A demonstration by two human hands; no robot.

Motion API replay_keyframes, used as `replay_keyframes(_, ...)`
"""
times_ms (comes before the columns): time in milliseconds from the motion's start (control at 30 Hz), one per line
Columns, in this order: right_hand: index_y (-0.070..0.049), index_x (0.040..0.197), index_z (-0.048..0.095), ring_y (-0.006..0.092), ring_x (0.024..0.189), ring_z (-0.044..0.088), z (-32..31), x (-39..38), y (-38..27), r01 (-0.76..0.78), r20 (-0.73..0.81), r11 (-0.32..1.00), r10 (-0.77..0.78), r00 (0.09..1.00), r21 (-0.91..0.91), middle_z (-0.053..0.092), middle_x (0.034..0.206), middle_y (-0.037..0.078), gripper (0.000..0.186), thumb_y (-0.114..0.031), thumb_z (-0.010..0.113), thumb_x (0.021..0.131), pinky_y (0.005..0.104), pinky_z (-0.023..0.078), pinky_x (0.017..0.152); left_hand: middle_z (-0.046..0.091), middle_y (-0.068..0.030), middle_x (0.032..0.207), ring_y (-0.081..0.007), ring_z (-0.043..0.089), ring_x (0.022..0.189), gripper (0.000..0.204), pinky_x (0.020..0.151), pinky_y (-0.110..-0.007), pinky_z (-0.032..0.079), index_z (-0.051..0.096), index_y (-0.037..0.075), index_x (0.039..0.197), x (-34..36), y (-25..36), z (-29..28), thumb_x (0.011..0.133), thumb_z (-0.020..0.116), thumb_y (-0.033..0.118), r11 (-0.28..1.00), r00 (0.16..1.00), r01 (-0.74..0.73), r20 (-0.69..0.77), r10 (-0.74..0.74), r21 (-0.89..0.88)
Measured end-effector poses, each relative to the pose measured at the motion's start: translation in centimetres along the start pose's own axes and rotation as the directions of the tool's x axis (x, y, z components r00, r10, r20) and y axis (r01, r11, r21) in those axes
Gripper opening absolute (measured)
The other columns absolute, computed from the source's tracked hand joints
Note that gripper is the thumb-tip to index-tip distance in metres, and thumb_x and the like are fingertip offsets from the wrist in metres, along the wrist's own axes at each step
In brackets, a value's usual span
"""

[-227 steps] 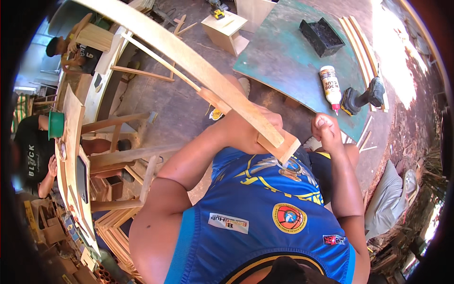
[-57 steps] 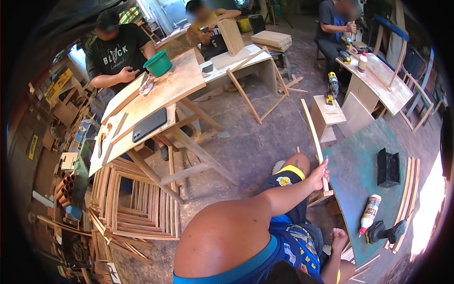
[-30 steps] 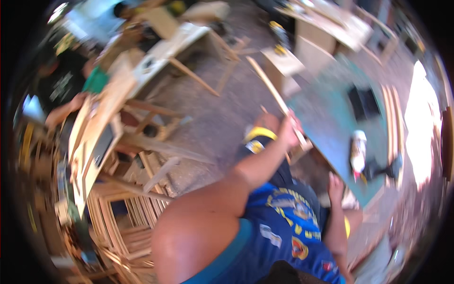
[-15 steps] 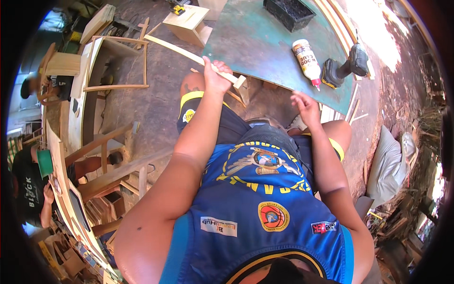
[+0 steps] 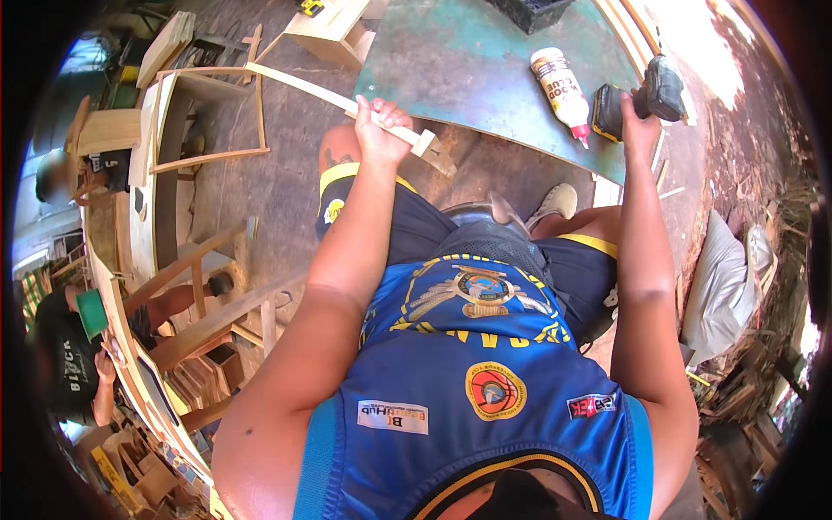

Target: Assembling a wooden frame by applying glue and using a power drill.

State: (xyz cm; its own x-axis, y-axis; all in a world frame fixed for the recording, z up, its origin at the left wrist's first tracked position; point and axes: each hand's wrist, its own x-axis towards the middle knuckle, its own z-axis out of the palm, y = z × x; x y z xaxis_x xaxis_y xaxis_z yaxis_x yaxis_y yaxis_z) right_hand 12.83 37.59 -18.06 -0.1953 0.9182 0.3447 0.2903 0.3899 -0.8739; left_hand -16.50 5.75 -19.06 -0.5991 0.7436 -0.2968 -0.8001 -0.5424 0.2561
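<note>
Dark lettering runs across the label of the white plastic bottle with a red nozzle (image 5: 560, 97). The blue sleeveless jersey (image 5: 446, 377) carries yellow lettering, a round yellow-rimmed badge (image 5: 496, 392) with tiny lettering, a white rectangular patch (image 5: 393, 417) with dark lettering and a small red-and-black patch (image 5: 592, 405). Pale letters mark a co-worker's black T-shirt (image 5: 65, 334).

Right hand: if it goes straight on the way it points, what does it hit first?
The cordless drill. The right hand's fingers overlap its handle and look to be at or on it; one view leaves exact contact unclear.
</note>
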Motion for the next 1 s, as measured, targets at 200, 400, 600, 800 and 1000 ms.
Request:
replay_keyframes(200,-0.003,0.099,0.065,0.0214,0.083,0.064,-0.4,3.5,1.3,0.048,-0.017,0.988,-0.051,0.999,-0.147,0.066,0.09,0.011,0.029,-0.022,0.07,0.078,0.0355,0.048,0.08,0.035,0.0042,0.056,-0.0084,0.033,0.045,0.044,0.044,-0.023,0.032,0.042,0.014,0.068,-0.3,1.1,-1.6,0.09,0.052,0.05,1.0,1.0,-0.006,0.002,0.006,0.0)
replay_keyframes(400,-0.005,0.109,0.06,0.0207,0.09,0.061,-5.6,-4.7,-16.4,0.64,0.702,0.415,-0.004,0.712,-0.646,0.064,0.099,0.009,0.034,-0.023,0.066,0.08,0.0342,0.049,0.078,0.033,0.0056,0.05,-0.008,0.028,0.04,0.048,0.039,-0.023,0.028,0.041,0.016,0.062,0.3,3.6,-1.6,0.09,0.05,0.053,0.997,0.997,-0.075,-0.027,0.076,0.032)
replay_keyframes(600,-0.002,0.116,0.059,0.0185,0.105,0.059,0.8,-13.7,-12.5,-0.33,0.951,0.91,-0.167,0.262,0.251,0.063,0.115,0.011,0.041,-0.009,0.068,0.078,0.0319,0.044,0.094,0.033,0.0057,0.049,-0.0079,0.03,0.039,0.049,0.038,-0.022,0.029,0.039,0.016,0.06,1.7,5.2,-1.4,0.089,0.051,0.054,0.99,0.986,-0.144,-0.081,0.144,0.007)
replay_keyframes(800,-0.002,0.121,0.055,0.0195,0.106,0.059,5.8,-16.6,-5.9,-0.324,0.904,0.873,-0.247,0.35,0.364,0.062,0.117,0.011,0.047,-0.007,0.069,0.076,0.0316,0.044,0.094,0.031,0.0057,0.049,-0.0082,0.027,0.039,0.049,0.038,-0.022,0.028,0.038,0.017,0.06,1.6,4.5,-0.8,0.09,0.05,0.053,0.977,0.971,-0.168,-0.151,0.187,0.133)
replay_keyframes(1000,-0.001,0.116,0.056,0.0195,0.097,0.06,7.5,-16.6,-3.2,-0.297,0.924,0.895,-0.247,0.292,0.333,0.063,0.108,0.011,0.044,-0.006,0.07,0.074,0.0301,0.046,0.089,0.032,0.0068,0.048,-0.0069,0.027,0.037,0.048,0.038,-0.021,0.028,0.038,0.017,0.059,2.3,5.1,-0.7,0.091,0.05,0.051,0.987,0.972,-0.141,-0.181,0.153,0.079)
